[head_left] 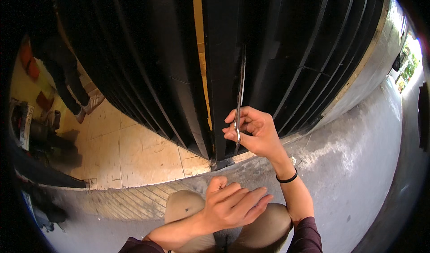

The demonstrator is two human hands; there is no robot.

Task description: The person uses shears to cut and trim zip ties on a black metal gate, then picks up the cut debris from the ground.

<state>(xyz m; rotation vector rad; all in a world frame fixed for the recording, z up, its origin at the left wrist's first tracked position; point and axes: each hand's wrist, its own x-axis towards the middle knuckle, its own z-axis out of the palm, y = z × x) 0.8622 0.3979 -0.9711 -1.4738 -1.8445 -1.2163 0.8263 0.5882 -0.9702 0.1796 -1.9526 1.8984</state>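
My right hand [253, 132] pinches a long, thin, shiny metal tool [241, 91], held upright close against a dark post [221, 38] of the black slatted metal gate [152, 51]. Just below it, over my bent knees [186, 203], my left hand [233, 203] hangs with loosely curved fingers and nothing visible in them. A narrow gap beside the post shows a yellow surface behind the gate.
At the left, a person's legs and shoes [83, 105] stand on tan floor tiles [143, 168], near dark objects and an orange item [31, 60]. A grey concrete floor [349, 172] runs below the gate; greenery [407, 64] shows at the bright far right.
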